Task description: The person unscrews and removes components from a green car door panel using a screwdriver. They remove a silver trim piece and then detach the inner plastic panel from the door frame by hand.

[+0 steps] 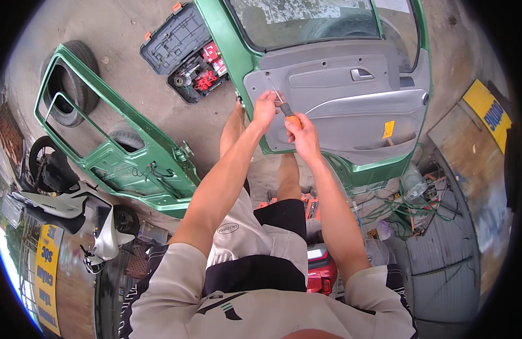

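Note:
My right hand (303, 136) is closed around the orange and black handle of a screwdriver (294, 120). Its thin metal shaft slants up and left over the grey door trim panel (329, 85), its tip close to a small hole in the panel's upper left. Curled at the shaft just above the handle, my left hand (265, 111) pinches it with the fingertips. The trim sits on a green vehicle door (379, 172) with a window, a door handle recess (361, 74) and a yellow sticker (388, 129).
Left of the door lies an open black toolbox (185, 48) with red tools. Farther left, a stripped green door (120, 152) leans by tyres (74, 79), near a white motorbike (97, 214). Green hoses (408, 206) tangle at right; a red machine (322, 274) stands below me.

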